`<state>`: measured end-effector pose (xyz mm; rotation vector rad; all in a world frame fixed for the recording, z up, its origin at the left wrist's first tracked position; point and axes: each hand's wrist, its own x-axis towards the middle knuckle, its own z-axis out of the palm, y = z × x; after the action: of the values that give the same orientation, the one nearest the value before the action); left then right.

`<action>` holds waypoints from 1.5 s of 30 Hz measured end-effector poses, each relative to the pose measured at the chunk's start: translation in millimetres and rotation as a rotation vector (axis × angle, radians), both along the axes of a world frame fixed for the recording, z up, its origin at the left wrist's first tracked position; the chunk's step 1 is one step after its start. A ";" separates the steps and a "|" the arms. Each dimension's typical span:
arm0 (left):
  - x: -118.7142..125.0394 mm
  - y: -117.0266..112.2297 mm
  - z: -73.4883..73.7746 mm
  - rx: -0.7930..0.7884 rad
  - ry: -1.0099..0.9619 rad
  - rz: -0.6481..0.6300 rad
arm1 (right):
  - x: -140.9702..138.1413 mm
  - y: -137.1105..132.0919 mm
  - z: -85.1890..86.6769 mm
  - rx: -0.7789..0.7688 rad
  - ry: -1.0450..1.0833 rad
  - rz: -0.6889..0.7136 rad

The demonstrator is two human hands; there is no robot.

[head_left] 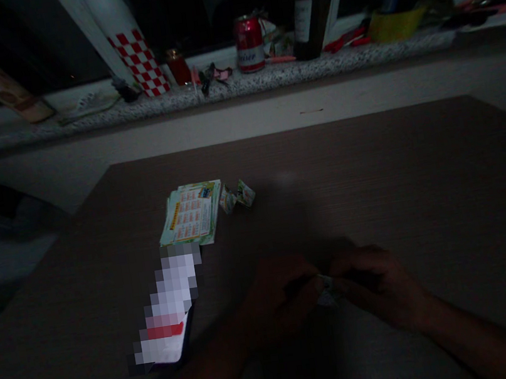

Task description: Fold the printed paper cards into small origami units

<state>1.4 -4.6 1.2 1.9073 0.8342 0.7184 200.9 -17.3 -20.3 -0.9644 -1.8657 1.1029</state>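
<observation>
Over the front part of the table, my left hand [287, 292] and my right hand [381, 284] meet at a small piece of folded paper [326, 292]. Fingers of both hands pinch it, one hand from each side. Dim light hides its exact shape. Two small folded paper pieces [237, 197] lie farther back, beside a stack of printed paper slips [193, 214]. The top slip carries rows of red print. Left of my left forearm lies a lit phone [170, 306], its screen blurred out.
The wooden table [373, 165] ends at a wall below a granite windowsill [219, 90]. On the sill stand a red-checkered bottle [139, 61], a red can [249, 44], a dark bottle [310, 19], a small jar [178, 66] and a yellow container [394, 24].
</observation>
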 end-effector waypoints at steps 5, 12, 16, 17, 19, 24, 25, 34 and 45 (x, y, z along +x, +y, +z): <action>1.2 -3.2 -2.0 -0.052 0.042 -0.155 | -1.1 -1.7 0.0 -0.014 0.026 0.102; 3.6 -5.5 -2.2 -0.152 -0.004 -0.148 | -1.2 -5.1 -4.1 -0.095 0.023 0.064; 4.4 -5.3 -1.2 -0.189 -0.034 -0.107 | -3.1 -6.7 -0.3 -0.141 0.040 0.033; 4.5 -5.4 -1.1 -0.198 -0.033 -0.094 | -3.4 -6.8 0.5 -0.144 0.043 0.032; 4.7 -5.8 -0.7 -0.209 -0.030 -0.075 | -3.4 -6.6 0.9 -0.134 0.047 0.030; 5.1 -5.4 -0.1 -0.223 -0.059 -0.044 | -1.5 -5.8 -3.2 -0.098 0.028 0.055; 5.2 -4.9 -0.1 -0.227 -0.062 -0.035 | -1.5 -5.6 -3.5 -0.095 0.021 0.063; 4.1 -2.8 -1.4 -0.209 0.047 0.044 | -5.1 -3.1 1.8 -0.033 -0.004 -0.024; 8.7 -3.8 -1.5 -0.169 0.063 0.092 | -4.9 -3.3 -2.5 -0.064 0.026 -0.005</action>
<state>10.1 -8.4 -0.4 1.7572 0.9957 0.6243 196.0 -20.6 -22.8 -0.9855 -1.8156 1.1725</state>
